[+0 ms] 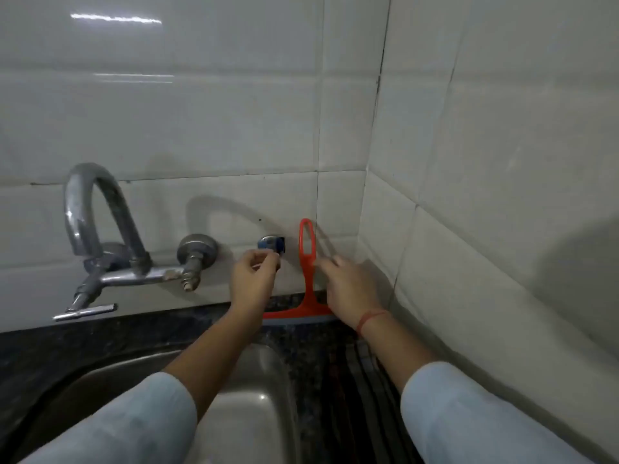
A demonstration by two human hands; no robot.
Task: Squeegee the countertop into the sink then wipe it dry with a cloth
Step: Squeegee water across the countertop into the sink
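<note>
A red squeegee [307,262] stands upright against the tiled wall, its grey blade resting on the dark granite countertop [134,329] behind the steel sink [258,403]. My right hand [351,289] is just right of the squeegee's handle, its blurred fingers stretched toward the handle and at or near it. My left hand [254,276] is to the left of the squeegee, with curled fingertips pinching at the lower edge of a small blue and chrome wall fitting [270,243]. A dark striped cloth or mat [361,396] lies on the counter right of the sink.
A chrome wall tap [100,236] with a curved spout and a lever handle [85,311] juts out over the sink at the left. White tiled walls meet in a corner [368,202] close on the right of the squeegee.
</note>
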